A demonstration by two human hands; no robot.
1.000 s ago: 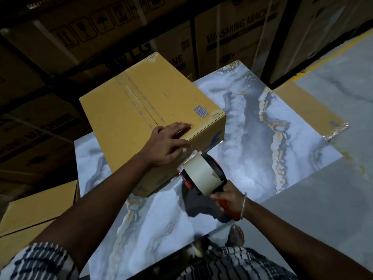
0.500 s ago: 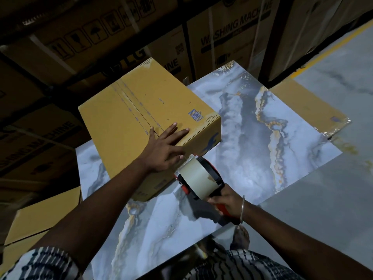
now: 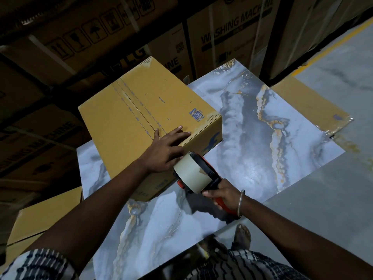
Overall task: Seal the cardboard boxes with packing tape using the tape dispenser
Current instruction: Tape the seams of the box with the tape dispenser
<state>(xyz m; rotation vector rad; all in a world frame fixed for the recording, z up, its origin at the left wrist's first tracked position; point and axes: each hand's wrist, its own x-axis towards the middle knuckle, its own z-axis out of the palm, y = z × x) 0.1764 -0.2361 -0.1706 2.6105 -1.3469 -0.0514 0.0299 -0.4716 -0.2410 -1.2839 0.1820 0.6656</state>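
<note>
Now the left hand [image 3: 167, 149] lies flat on the box [image 3: 145, 120], mid-frame on the desk [image 3: 252, 142]; the right hand's [image 3: 224, 194] grip wraps the dispenser [image 3: 198, 174] handle at the box's near edge. Best anchor the tape low, then pull straight along the seam.

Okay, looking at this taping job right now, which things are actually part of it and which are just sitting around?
Part of the job:
- cardboard box on the marble-patterned table
- tape dispenser, gripped by the right hand
- left hand, flat on the box top

Just lying about:
- washing machine cartons stacked behind
- flat cardboard sheet under the table's far corner
- another box at lower left
</note>
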